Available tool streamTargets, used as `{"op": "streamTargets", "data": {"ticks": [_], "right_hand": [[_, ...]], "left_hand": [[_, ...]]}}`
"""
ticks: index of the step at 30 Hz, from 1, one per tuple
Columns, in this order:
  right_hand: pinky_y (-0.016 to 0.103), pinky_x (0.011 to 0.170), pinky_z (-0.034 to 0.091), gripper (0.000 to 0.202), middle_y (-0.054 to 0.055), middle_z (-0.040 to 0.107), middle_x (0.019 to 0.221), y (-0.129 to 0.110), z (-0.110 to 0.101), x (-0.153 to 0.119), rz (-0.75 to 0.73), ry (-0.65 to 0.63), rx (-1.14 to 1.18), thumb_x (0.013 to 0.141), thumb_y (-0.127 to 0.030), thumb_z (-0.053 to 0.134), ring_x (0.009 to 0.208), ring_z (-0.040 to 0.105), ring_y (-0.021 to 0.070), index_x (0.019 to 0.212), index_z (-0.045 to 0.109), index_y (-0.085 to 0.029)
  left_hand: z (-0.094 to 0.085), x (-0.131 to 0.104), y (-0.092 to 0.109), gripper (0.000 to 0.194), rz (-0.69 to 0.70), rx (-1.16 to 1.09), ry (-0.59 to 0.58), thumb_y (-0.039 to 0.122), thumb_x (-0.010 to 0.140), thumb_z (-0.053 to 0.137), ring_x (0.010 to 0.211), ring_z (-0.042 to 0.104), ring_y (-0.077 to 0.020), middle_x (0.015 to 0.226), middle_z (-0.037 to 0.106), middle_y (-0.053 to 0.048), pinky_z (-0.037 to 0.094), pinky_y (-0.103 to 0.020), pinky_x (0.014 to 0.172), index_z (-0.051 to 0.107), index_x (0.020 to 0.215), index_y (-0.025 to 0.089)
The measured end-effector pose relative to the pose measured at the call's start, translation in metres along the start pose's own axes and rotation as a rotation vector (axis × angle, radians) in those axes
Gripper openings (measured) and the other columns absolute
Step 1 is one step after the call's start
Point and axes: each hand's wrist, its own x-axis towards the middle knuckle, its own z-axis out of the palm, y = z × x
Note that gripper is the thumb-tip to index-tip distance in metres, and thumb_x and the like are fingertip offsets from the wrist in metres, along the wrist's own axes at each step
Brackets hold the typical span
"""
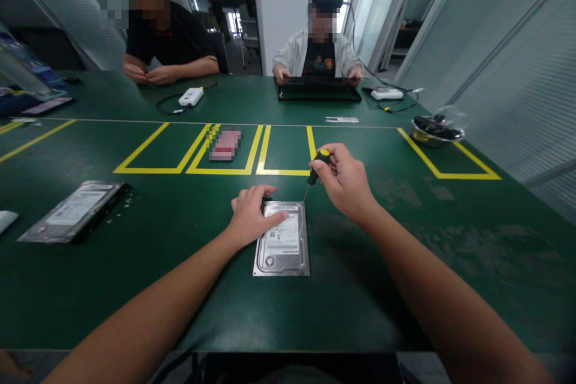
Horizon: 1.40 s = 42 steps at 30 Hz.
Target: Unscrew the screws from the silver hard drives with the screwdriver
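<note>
A silver hard drive (288,259) with a white label lies flat on the green table, directly before me. My left hand (251,213) grips its far left part, with the thumb across the label and the fingers along the left and far edges. A black-and-yellow screwdriver (314,175) is pinched in the closed fingers of my right hand (345,179). Its thin shaft slants down to the drive's far right corner, where the tip appears to touch. Whether a screw sits under the tip is too small to make out.
Another hard drive (74,210) lies at the left, with small bits scattered beside it. Yellow tape (288,172) outlines areas across the table. A metal bowl (436,132) of dark items stands far right. Opposite sit two people; one holds a black panel (319,90).
</note>
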Motion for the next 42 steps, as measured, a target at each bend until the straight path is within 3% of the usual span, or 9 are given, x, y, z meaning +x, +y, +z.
{"op": "streamTargets", "data": {"ticks": [15, 22, 27, 33, 38, 42], "right_hand": [[0.026, 0.059, 0.037, 0.017, -0.006, 0.052, 0.066, -0.005, -0.003, 0.0, -0.06, 0.007, -0.05, 0.091, -0.034, 0.054, 0.055, 0.046, 0.0098, 0.1, 0.054, -0.02], [0.026, 0.061, 0.039, 0.019, -0.002, 0.056, 0.076, -0.011, -0.007, 0.001, -0.153, -0.024, -0.051, 0.09, -0.028, 0.055, 0.061, 0.048, 0.0103, 0.104, 0.061, -0.017], [0.025, 0.058, 0.039, 0.029, -0.004, 0.055, 0.075, -0.007, -0.004, 0.001, -0.163, -0.048, 0.039, 0.089, -0.026, 0.056, 0.058, 0.048, 0.0095, 0.117, 0.054, -0.019], [0.026, 0.062, 0.042, 0.021, -0.001, 0.063, 0.088, -0.009, -0.007, 0.002, -0.216, -0.069, 0.039, 0.089, -0.022, 0.056, 0.063, 0.052, 0.0091, 0.11, 0.056, -0.021], [0.026, 0.063, 0.043, 0.02, 0.0, 0.064, 0.097, -0.006, -0.005, 0.004, -0.255, 0.009, 0.011, 0.088, -0.03, 0.064, 0.061, 0.051, 0.0074, 0.105, 0.06, -0.02], [0.027, 0.065, 0.044, 0.02, 0.0, 0.062, 0.09, -0.001, -0.002, 0.006, -0.29, 0.121, -0.04, 0.083, -0.032, 0.071, 0.063, 0.051, 0.0089, 0.097, 0.063, -0.019]], "left_hand": [[-0.001, -0.001, 0.0, 0.058, 0.008, -0.003, -0.017, 0.061, 0.076, 0.065, 0.113, 0.05, -0.0313, 0.122, 0.062, -0.005, 0.036, -0.044, 0.091, 0.054, 0.123, 0.028], [-0.001, 0.0, 0.001, 0.058, 0.009, 0.006, -0.022, 0.061, 0.077, 0.064, 0.114, 0.05, -0.0318, 0.123, 0.062, -0.006, 0.036, -0.044, 0.091, 0.054, 0.123, 0.028], [-0.001, 0.0, 0.001, 0.059, 0.005, 0.016, -0.019, 0.062, 0.076, 0.064, 0.113, 0.051, -0.0306, 0.123, 0.062, -0.006, 0.036, -0.043, 0.091, 0.054, 0.122, 0.027], [0.0, 0.001, 0.001, 0.06, -0.001, 0.016, -0.017, 0.063, 0.075, 0.064, 0.113, 0.051, -0.0308, 0.123, 0.062, -0.005, 0.036, -0.044, 0.091, 0.054, 0.123, 0.028], [0.0, 0.0, 0.0, 0.059, 0.004, 0.01, -0.02, 0.064, 0.076, 0.063, 0.114, 0.051, -0.0312, 0.124, 0.062, -0.006, 0.036, -0.044, 0.091, 0.054, 0.122, 0.028], [0.0, 0.0, 0.0, 0.059, 0.006, 0.011, -0.021, 0.063, 0.076, 0.064, 0.115, 0.051, -0.0309, 0.124, 0.062, -0.005, 0.036, -0.045, 0.092, 0.054, 0.123, 0.028]]}}
